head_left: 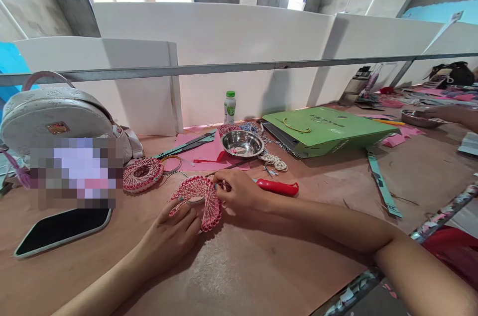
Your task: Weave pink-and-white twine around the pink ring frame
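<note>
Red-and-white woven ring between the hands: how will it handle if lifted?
Probably light: the woven ring looks made of thin cord around an open centre. Likely springy rather than floppy, since its looped rim shows a rounded outline between the left hand and right hand. Its many loops might snag.

Single head-worn view, forward and down across the nearby tabletop (269, 261).

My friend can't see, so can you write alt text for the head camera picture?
A person's left hand and right hand hold a round red-and-white woven piece at a brown table. A similar ring, a phone and a pale handbag are on the left; beyond are a metal bowl, a red-handled tool and a green bag.
</note>
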A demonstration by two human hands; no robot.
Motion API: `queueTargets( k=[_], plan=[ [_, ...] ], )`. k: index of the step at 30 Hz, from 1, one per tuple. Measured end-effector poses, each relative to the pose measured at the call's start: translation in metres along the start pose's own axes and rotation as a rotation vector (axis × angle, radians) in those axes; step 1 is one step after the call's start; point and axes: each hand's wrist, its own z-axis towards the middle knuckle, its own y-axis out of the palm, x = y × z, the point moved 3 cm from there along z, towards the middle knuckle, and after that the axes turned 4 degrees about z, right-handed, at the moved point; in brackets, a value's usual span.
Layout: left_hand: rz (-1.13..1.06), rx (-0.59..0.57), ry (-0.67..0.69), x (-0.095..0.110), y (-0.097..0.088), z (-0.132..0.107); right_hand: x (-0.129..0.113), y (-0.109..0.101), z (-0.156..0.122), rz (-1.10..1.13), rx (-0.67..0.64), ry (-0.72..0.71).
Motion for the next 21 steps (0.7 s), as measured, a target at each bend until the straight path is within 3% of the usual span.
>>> queueTargets(
  k=[13, 21],
  plan=[
    [-0.161, -0.036, -0.068, -0.0084, 0.0034, 0.0015, 0.0059, -0.0026, 0.0043, 0.07, -0.035, -0.037],
    [-0.138, -0.018, -0.048, -0.006, -0.0014, 0.003, 0.0016, -0.001, 0.0015, 0.035, -0.021, 0.013]
  ],
)
